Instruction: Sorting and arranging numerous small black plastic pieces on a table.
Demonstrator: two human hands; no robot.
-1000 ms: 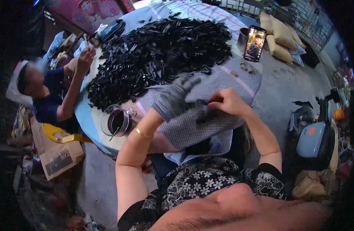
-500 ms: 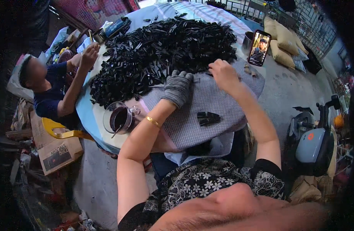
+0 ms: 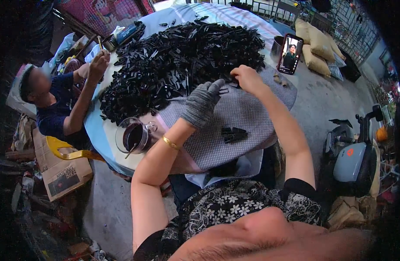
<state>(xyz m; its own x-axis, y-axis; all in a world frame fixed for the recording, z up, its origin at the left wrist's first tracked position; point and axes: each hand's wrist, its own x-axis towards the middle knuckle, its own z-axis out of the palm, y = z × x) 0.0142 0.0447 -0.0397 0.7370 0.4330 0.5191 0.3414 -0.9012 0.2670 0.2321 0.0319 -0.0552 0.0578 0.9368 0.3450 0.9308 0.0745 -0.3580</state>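
Hands at near edge of black-part pile, small group set apart

Pile of black parts (image 3: 187, 56) covers the far and middle worktop (image 3: 94, 135); grey checked cloth (image 3: 261, 115) lies on the near side, probably as a pale ground on which dark parts show up. Left hand (image 3: 200, 104), gloved, sits at the pile's near edge, fingers together and pointing away from the body; cannot tell whether they grip anything. Loose frame-shaped part (image 3: 225, 91) lies just beside its fingertips. Right hand (image 3: 248, 81), bare, is at the pile's edge too, thumb and index bent in with a narrow gap; cannot tell if a part is between them. Bare skin likely gives finer feel, glove likely guards against edges. Small group of black parts (image 3: 233, 135) lies on the cloth near the body, apart from the pile, presumably to keep it from mixing back in. Phone (image 3: 290, 54) leans near the dark mug (image 3: 276, 45), screen toward the wearer, likely for viewing. Glass cup (image 3: 134, 135) stands left, clear of both hands.

Vs half a second ago: right hand shifted left, closer to the glove; gloved fingers less spread; small group about unchanged; phone screen shows another picture.
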